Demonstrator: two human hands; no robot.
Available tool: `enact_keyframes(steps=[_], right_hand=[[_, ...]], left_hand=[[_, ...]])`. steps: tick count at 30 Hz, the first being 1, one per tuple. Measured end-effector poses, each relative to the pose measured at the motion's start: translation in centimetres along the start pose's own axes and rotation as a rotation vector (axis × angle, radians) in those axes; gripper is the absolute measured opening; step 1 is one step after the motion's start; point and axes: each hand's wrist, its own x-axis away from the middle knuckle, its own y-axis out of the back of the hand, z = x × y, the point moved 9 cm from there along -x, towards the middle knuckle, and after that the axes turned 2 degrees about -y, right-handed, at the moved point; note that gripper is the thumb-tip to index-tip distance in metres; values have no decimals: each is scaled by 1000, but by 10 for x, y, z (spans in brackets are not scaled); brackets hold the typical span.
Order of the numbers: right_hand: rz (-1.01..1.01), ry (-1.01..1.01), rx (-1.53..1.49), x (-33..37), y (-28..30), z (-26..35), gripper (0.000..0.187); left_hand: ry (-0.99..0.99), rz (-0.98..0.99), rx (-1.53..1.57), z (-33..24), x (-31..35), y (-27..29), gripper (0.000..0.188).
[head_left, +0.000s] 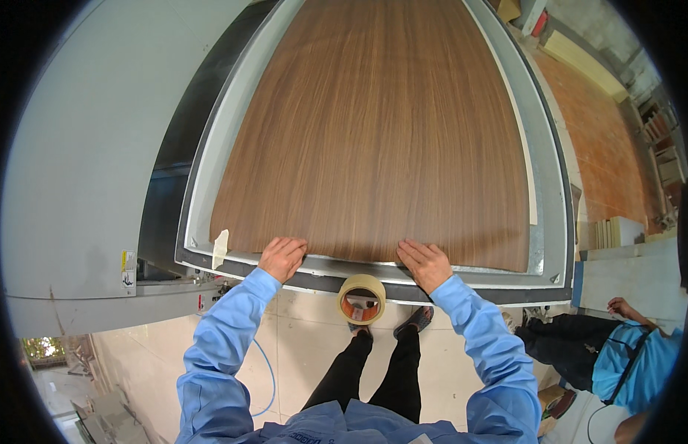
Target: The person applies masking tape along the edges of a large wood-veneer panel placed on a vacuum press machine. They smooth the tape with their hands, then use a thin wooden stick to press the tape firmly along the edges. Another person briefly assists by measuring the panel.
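Lying across the near left corner of a brown wood-grain sheet [373, 140] in a pale grey metal tray [551, 185] is a cream tape strip [220, 250]. Next, the left hand [283, 259] rests on the sheet's near edge, fingers curled together. Past a yellowish tape roll [361, 281], the right hand [425, 265] angles inward, fingers straighter, touching that edge. Whether either pinches it, I cannot tell.

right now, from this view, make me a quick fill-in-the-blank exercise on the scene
1. The left hand and right hand are at the near edge of a wood-grain sheet coloured ____.
2. The pale strip at the sheet's corner is to the ____ of the left hand.
3. In the picture, the roll of tape appears ____ the two hands.
4. The person's sleeves are ____.

Missing words: brown; left; between; blue.
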Motion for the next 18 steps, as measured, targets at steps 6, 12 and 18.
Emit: enact_keyframes(steps=[6, 12, 18], right_hand=[[-3, 9, 21, 0, 0, 1, 36], [-16, 7, 9, 1, 1, 0, 36], [-39, 5, -7, 1, 4, 1, 36]], left_hand=[[-4, -17, 0, -1, -1, 0, 24], [-4, -30, 4, -2, 0, 3, 24], [-2, -22, 3, -1, -1, 2, 23]])
